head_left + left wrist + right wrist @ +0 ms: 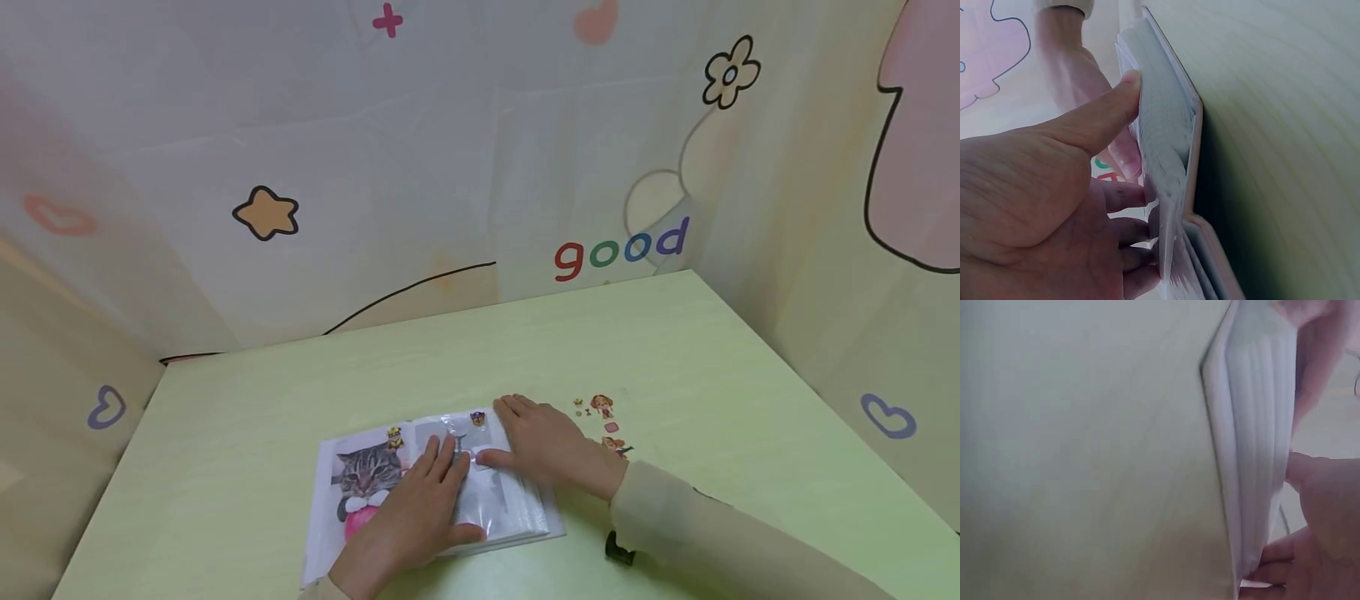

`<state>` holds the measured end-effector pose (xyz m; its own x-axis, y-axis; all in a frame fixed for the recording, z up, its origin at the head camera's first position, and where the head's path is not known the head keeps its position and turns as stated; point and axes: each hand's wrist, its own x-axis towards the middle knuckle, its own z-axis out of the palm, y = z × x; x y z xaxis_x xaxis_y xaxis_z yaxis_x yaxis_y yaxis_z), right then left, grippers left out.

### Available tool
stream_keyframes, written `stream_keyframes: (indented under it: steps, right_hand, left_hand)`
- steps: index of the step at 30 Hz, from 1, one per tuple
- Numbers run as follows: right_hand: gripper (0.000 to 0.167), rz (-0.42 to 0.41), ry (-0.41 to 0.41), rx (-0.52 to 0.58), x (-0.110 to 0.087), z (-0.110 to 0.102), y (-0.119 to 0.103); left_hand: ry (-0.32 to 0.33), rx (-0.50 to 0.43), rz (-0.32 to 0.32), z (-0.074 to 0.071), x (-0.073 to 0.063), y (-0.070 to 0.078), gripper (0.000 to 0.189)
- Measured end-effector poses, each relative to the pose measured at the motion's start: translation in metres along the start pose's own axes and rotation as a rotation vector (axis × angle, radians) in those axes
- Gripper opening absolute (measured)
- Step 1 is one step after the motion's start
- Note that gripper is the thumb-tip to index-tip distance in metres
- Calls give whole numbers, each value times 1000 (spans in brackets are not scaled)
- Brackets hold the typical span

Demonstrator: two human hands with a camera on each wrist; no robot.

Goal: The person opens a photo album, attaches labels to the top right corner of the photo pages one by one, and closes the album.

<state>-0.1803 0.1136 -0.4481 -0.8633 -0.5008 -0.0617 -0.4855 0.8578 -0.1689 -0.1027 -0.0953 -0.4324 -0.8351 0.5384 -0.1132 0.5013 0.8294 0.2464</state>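
A photo album (322, 508) lies spread on the table, its thick block of sleeved pages seen edge-on in the left wrist view (1163, 119). On its left page is a picture of a tabby cat (371, 471), with a small cartoon dog sticker (394, 437) at the corner. My left hand (423, 504) rests with straight fingers on the glossy right page (491, 504), near the fold. Flat over that page's far right edge lies my right hand (543, 442), thumb pointing toward the left fingers. Another dog sticker (477, 419) shows at the page's top.
Several cartoon puppy stickers (602, 406) lie on the pale green table (247, 450) to the right, partly behind the right wrist. A small dark object (619, 550) sits beside the right sleeve (675, 508). Printed curtains (375, 192) border the table at the back and sides.
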Motion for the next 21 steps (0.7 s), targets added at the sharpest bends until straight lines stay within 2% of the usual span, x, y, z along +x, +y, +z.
stream_keyframes:
  steps: [2, 6, 14, 19, 21]
  right_hand:
    - [86, 22, -6, 1, 2, 1, 5]
    - [85, 14, -8, 12, 3, 1, 10]
    - [85, 27, -20, 24, 4, -1, 8]
    - [79, -2, -21, 74, 2, -3, 10]
    - [76, -27, -14, 98, 1, -4, 12]
  left_hand:
    - [-10, 1, -9, 0, 1, 0, 95]
    - [-17, 4, -21, 0, 3, 2, 96]
    - [39, -27, -14, -7, 5, 1, 94]
    - [41, -96, -27, -9, 3, 0, 92]
    - [57, -95, -23, -9, 2, -1, 87]
